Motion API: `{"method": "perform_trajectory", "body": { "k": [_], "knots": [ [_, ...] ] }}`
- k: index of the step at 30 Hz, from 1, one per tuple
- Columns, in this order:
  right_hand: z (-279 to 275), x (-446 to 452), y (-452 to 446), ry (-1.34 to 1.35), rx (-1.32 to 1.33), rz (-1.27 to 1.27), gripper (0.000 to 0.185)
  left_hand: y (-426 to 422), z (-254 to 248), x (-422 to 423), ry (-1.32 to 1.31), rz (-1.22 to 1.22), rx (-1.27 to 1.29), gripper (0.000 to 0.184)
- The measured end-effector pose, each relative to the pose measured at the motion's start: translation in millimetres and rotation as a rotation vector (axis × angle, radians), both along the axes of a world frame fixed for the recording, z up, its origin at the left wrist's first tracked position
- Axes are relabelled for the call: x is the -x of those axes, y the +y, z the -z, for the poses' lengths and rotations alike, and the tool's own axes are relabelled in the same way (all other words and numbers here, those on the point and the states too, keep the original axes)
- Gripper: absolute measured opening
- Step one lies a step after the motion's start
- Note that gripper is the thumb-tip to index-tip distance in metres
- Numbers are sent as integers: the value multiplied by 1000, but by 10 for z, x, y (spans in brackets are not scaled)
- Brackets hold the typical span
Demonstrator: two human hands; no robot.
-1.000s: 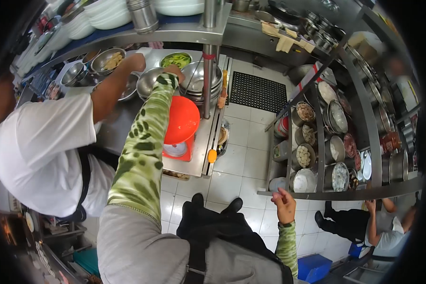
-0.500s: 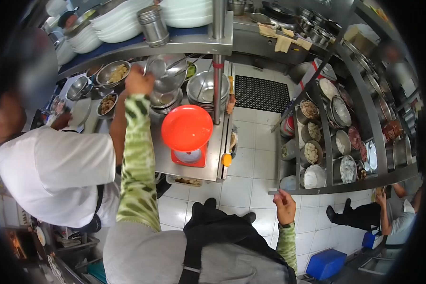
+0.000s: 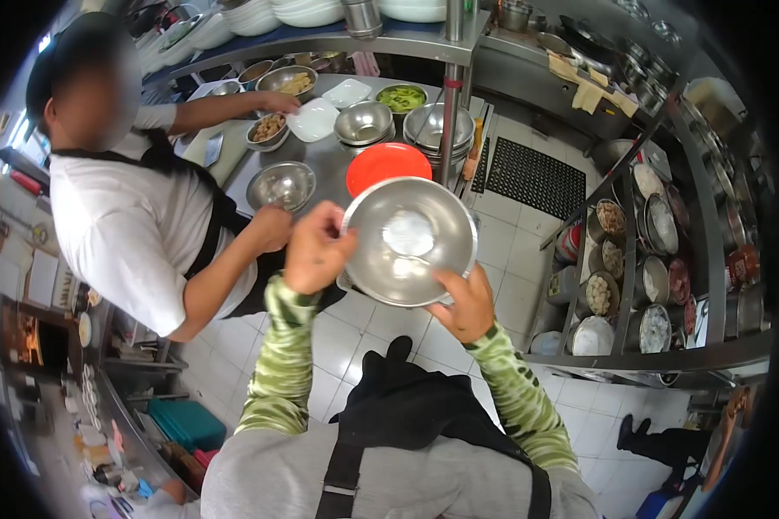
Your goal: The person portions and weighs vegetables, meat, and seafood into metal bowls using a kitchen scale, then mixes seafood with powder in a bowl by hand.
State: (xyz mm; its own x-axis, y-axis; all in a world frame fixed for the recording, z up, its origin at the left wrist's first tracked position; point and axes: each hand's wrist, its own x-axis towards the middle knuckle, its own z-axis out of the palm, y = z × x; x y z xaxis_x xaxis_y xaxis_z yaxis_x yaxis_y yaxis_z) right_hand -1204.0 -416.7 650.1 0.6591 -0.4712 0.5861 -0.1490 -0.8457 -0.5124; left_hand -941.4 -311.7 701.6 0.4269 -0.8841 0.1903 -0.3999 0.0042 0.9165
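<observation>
A shiny metal bowl (image 3: 411, 259) is between my hands, in front of my chest. My left hand (image 3: 318, 249) pinches its left rim, fingers curled. With the thumb over the near right edge, my right hand (image 3: 467, 303) grips the other side. Nothing shows inside the bowl but bright reflections. Just behind it is the orange pan (image 3: 388, 164) of the scale; the scale's base is hidden by the bowl. Stacked metal bowls (image 3: 363, 124) stand on the counter beyond.
A co-worker (image 3: 138, 216) at my left holds another metal bowl (image 3: 281, 186) and reaches toward a white dish (image 3: 313, 119). A bowl of green vegetables (image 3: 402, 97) sits farther back. At right is a metal rack (image 3: 649, 362) with food containers. A black mat (image 3: 537, 182) lies on the floor.
My left hand has come back from the stacked bowls with a metal bowl. My right hand has risen from my side to its rim. The co-worker has turned toward me.
</observation>
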Motion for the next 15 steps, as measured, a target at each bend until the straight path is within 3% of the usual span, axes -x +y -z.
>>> {"method": "perform_trajectory", "body": {
  "k": [1, 2, 3, 4, 6, 8, 9, 10, 11, 12, 15],
  "knots": [
    [89, 165, 26, -2, 17, 21, 50, -87, 106, 230, -64, -30, 100, 16],
    [111, 342, 80, 0, -31, 50, 45, -144, -54, 613, -379, -238, 189, 27],
    [128, 513, 118, 3, -75, 82, 41, -190, -146, 797, -716, -286, 358, 38],
    [146, 670, 132, 29, -53, 103, 40, -194, -155, 1041, -697, -151, 375, 33],
    [195, 951, 194, 87, -17, 152, 38, -427, 297, 1335, -735, 157, 292, 31],
    [222, 1122, 258, 77, -21, 179, 37, -744, 772, 1701, -869, 92, 207, 28],
    [226, 1176, 252, 64, -17, 195, 37, -813, 750, 1816, -1055, 256, 245, 29],
    [232, 1231, 230, 63, 39, 212, 37, -812, 827, 2024, -880, 326, 139, 25],
    [256, 1308, 217, 105, 54, 239, 37, -895, 1048, 2214, -528, 392, 214, 14],
    [297, 1404, 203, 148, 64, 270, 37, -939, 1078, 2334, -372, 518, 190, 12],
    [491, 1755, 37, 283, 116, 373, 40, -1085, 1225, 2409, -513, 772, -26, 16]
  ]
}}
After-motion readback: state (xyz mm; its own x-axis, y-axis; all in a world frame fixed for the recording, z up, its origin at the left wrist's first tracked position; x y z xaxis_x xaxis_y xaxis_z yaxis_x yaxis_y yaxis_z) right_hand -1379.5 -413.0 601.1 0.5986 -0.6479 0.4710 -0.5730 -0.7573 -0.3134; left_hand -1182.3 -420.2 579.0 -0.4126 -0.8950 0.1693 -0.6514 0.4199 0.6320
